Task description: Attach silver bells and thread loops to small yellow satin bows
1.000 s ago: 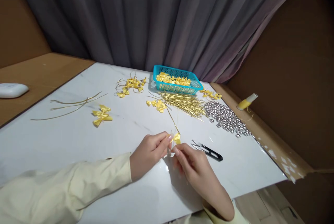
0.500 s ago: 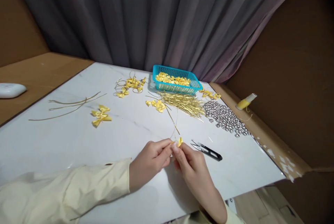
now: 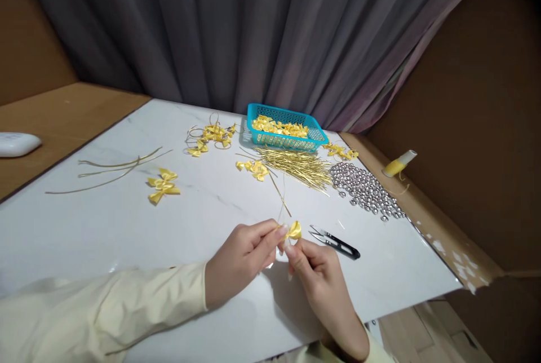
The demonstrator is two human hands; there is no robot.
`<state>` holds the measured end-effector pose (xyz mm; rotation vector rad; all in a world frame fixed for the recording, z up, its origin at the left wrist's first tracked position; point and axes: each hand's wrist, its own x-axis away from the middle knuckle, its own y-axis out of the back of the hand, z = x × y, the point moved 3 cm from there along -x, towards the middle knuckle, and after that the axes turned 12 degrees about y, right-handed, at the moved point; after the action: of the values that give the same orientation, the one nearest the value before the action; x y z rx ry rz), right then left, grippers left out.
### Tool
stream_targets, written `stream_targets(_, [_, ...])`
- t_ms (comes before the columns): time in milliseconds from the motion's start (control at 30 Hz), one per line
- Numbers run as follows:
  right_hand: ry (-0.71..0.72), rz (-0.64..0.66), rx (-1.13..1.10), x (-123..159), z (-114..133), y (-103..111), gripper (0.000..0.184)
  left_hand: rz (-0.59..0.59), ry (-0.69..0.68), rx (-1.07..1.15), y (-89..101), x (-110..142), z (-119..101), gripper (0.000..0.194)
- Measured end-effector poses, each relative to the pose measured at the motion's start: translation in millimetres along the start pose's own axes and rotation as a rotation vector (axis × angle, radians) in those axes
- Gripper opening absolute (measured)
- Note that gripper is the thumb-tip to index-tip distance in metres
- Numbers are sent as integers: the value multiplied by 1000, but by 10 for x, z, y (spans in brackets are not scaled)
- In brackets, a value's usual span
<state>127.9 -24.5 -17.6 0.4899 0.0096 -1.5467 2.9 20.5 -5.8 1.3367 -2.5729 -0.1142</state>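
Over the front of the table, my left hand (image 3: 249,247) pinches a yellow satin bow (image 3: 295,230) between thumb and fingertips. One loop of the bow sticks out to the right; the rest is behind the fingers. Just below it, my right hand (image 3: 315,267) is closed in a pinch, its thumb close to the bow's underside. What lies between those right fingertips is too small to make out. A thin pale thread (image 3: 283,199) rises from behind the left fingertips. To the right lie black thread snips (image 3: 336,242), blades pointing left.
A blue basket (image 3: 253,138) of yellow bows stands at the back. Before it lie gold wire stems (image 3: 296,167) and silver beads (image 3: 366,191). More bows (image 3: 164,185) and loose stems (image 3: 114,174) are on the left. A yellow thread spool (image 3: 396,167) stands on the right cardboard edge.
More of the bow now shows above the fingertips. My right hand has slid slightly down and right from it, while my left fingers stay on the bow.
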Motion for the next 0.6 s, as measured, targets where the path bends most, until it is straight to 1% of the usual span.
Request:
stream_targets(133, [6, 42, 10, 8, 1, 29, 41, 3, -6, -38, -8, -5, 24, 35])
stream_targets(333, [31, 126, -10, 3, 24, -23, 30, 8, -27, -82, 18, -31, 47, 35])
stream_targets(467, [25, 116, -51, 6, 32, -21, 32, 31, -52, -145, 13, -16, 54, 33])
stream_targets(600, [7, 71, -31, 21, 28, 5, 35, 37, -90, -173, 10, 7, 42, 32])
